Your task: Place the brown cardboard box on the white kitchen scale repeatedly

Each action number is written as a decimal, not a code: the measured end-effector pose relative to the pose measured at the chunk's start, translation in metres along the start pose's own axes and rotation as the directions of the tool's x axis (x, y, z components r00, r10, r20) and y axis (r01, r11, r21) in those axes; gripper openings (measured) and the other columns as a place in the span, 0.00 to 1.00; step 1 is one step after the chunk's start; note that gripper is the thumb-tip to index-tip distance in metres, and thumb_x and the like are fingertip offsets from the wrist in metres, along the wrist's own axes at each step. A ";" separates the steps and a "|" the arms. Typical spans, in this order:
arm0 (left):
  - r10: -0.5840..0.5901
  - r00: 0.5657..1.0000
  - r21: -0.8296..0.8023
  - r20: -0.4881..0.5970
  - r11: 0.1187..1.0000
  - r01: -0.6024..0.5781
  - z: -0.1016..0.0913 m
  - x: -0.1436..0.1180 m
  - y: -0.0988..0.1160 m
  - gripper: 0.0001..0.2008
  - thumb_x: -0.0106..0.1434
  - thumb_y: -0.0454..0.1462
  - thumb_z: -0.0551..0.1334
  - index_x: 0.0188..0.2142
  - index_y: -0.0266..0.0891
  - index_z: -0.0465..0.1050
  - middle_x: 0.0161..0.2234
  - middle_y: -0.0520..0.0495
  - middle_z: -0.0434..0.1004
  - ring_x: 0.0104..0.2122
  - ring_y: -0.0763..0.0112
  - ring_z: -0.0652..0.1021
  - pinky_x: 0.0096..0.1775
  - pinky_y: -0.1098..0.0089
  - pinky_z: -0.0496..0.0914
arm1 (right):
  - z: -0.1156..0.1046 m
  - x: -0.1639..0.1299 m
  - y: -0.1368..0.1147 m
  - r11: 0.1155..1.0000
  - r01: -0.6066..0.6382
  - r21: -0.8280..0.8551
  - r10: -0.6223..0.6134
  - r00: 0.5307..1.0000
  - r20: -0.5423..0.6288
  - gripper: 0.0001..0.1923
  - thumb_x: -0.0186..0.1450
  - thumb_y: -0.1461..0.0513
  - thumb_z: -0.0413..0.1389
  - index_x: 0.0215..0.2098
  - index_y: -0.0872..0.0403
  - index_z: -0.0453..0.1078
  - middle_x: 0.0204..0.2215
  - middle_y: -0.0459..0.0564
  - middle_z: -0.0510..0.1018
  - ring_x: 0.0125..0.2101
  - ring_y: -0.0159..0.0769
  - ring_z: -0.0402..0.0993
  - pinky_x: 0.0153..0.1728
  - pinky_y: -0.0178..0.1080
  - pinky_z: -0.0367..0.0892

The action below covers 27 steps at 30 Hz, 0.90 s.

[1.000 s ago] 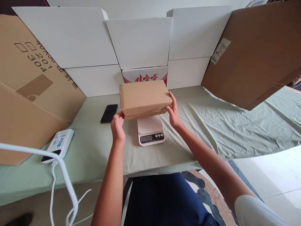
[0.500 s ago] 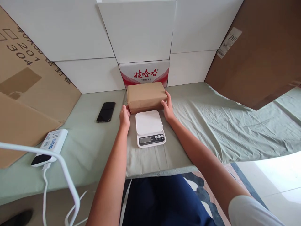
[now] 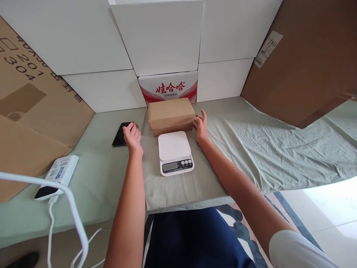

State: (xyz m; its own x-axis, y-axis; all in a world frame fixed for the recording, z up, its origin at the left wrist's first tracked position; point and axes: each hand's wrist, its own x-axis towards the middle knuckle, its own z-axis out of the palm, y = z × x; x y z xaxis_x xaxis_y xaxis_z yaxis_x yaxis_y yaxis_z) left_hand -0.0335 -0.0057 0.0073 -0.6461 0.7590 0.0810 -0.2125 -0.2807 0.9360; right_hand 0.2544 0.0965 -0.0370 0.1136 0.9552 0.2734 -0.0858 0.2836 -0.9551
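A brown paper-wrapped parcel (image 3: 171, 115) lies on the table behind a white digital kitchen scale (image 3: 174, 152), whose platform is bare. My right hand (image 3: 200, 126) hovers just right of the parcel, fingers apart, holding nothing. My left hand (image 3: 132, 136) is open and has drawn away to the left, over the near end of a black phone (image 3: 119, 134) lying flat on the cloth.
Pale green cloth (image 3: 264, 149) covers the table. White boxes (image 3: 156, 37) and a red-and-white carton (image 3: 169, 87) wall the back; brown cardboard sheets (image 3: 304, 56) lean at both sides. A white power bank (image 3: 57, 176) with cable lies at the left front.
The parcel came off the scale and was set down behind it. Both hands have let go; my left hand moved left toward the phone.
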 end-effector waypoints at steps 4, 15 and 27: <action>-0.041 0.999 0.020 0.022 0.999 0.041 0.006 -0.004 -0.001 0.37 0.74 0.58 0.41 0.65 0.39 0.71 0.70 0.30 0.68 0.68 0.62 0.71 0.66 0.63 0.66 | 0.000 0.002 -0.001 0.996 -0.058 0.067 0.058 0.998 -0.004 0.39 0.66 0.39 0.50 0.71 0.39 0.54 0.63 0.54 0.69 0.61 0.43 0.72 0.60 0.52 0.72; -0.103 0.986 0.159 0.132 0.984 0.081 0.010 -0.004 -0.021 0.37 0.64 0.66 0.56 0.52 0.39 0.80 0.61 0.28 0.78 0.64 0.49 0.76 0.67 0.49 0.64 | 0.004 -0.001 -0.007 0.998 -0.049 0.050 0.046 0.997 0.057 0.34 0.66 0.40 0.49 0.65 0.45 0.62 0.61 0.54 0.75 0.58 0.46 0.75 0.58 0.53 0.73; -0.001 0.965 0.133 0.263 0.991 -0.036 0.019 -0.015 -0.022 0.29 0.60 0.56 0.68 0.54 0.43 0.79 0.60 0.36 0.79 0.65 0.51 0.75 0.67 0.50 0.65 | 0.010 -0.019 -0.036 0.985 0.161 -0.055 -0.143 0.957 0.252 0.43 0.68 0.40 0.53 0.75 0.46 0.52 0.77 0.48 0.57 0.77 0.48 0.47 0.78 0.56 0.44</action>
State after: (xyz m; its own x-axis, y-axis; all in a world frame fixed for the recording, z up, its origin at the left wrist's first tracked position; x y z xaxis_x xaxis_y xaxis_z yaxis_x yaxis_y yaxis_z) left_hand -0.0051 -0.0003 -0.0079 -0.4301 0.8871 0.1677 -0.0902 -0.2270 0.9697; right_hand 0.2455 0.0687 -0.0064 -0.1289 0.8951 0.4268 -0.0116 0.4290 -0.9033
